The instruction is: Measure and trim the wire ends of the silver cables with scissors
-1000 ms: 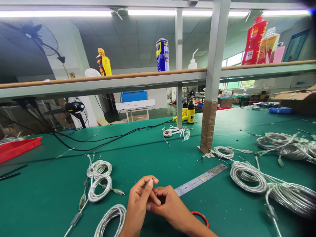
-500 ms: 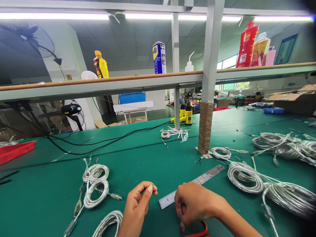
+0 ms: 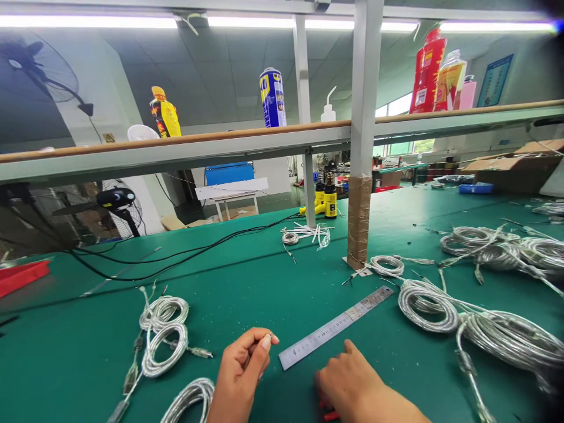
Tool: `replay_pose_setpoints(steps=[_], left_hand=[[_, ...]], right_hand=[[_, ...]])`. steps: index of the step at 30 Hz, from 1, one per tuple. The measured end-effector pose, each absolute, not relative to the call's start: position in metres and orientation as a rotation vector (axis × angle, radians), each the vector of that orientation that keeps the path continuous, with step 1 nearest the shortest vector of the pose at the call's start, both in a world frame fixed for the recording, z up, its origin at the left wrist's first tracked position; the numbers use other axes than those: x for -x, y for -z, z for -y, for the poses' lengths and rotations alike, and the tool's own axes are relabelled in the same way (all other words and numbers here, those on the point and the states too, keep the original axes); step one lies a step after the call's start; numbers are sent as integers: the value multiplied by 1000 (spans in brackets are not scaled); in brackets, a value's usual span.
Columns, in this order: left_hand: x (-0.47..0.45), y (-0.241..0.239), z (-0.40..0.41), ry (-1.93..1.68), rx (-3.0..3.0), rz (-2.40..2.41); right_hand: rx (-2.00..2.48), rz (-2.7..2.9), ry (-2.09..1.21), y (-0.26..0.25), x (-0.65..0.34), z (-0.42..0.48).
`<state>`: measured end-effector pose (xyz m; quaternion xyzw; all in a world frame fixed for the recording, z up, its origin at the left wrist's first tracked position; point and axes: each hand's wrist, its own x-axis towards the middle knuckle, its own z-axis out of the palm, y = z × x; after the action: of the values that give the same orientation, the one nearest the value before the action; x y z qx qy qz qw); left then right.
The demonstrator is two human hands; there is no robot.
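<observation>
My left hand (image 3: 241, 373) is closed in a pinch, thumb pressed to the index finger. Whatever it pinches is too small to make out. Low in the view, my right hand (image 3: 352, 385) curls over a red-handled tool (image 3: 331, 416), with the index finger partly stretched forward. The tool's working end is hidden and the fingers are blurred. Between and beyond both hands a steel ruler (image 3: 335, 329) lies slantwise on the green mat. A coil of clear-jacketed cable (image 3: 191, 399) rests just left of my left hand.
More coiled cables lie at left (image 3: 165, 346) and in a heap at right (image 3: 506, 335). A tape-wrapped post (image 3: 359, 223) rises from the table under a shelf (image 3: 220, 141) holding bottles and a spray can. Yellow heat guns (image 3: 328, 202) and black cords (image 3: 211, 244) are farther back.
My right hand has dropped lower and turned over the red-handled tool, uncovering more of the ruler. My left hand keeps its pinch. The whole view has shifted slightly.
</observation>
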<state>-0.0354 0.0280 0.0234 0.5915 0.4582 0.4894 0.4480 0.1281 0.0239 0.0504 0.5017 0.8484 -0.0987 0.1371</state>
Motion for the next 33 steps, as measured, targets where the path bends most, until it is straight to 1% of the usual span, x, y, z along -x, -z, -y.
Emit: replay_pose_setpoints(steps=[2,5,8,10,12,16,18,29,33], left_hand=[[36,-23,-28,-1210,-1470,-1136],[36,-21,-29,-1211,-1458,-1138],[37,-20,-30,-1216,-1445,-1133],[37,-20,-30,-1209,-1445,-1121],[37,-19,-30,-1194,-1443,-1115],[34,-19,-29,-1208,-1439,-1100],[33,-20,-28,-1221,-1435,-1091],[32,-20,-26,-1222,-1445,-1102],[32,-20,-25,-1233,-1432,-1091]], right_hand=[[-1468,-2423,251,-46,-124,-25],[-1545,-2520,267,-44,-124,-25],[-1765,-2667,320,-42,-131,-30],[-1973,-2761,416,-37,-136,-37],[-2084,-2899,646,-31,-137,-43],[-1889,-3094,1394,-20,-130,-45],[-1859,-3085,1525,-18,-125,-41],[-2096,-2961,1187,-18,-115,-32],[-2080,-2964,1151,-17,-115,-32]])
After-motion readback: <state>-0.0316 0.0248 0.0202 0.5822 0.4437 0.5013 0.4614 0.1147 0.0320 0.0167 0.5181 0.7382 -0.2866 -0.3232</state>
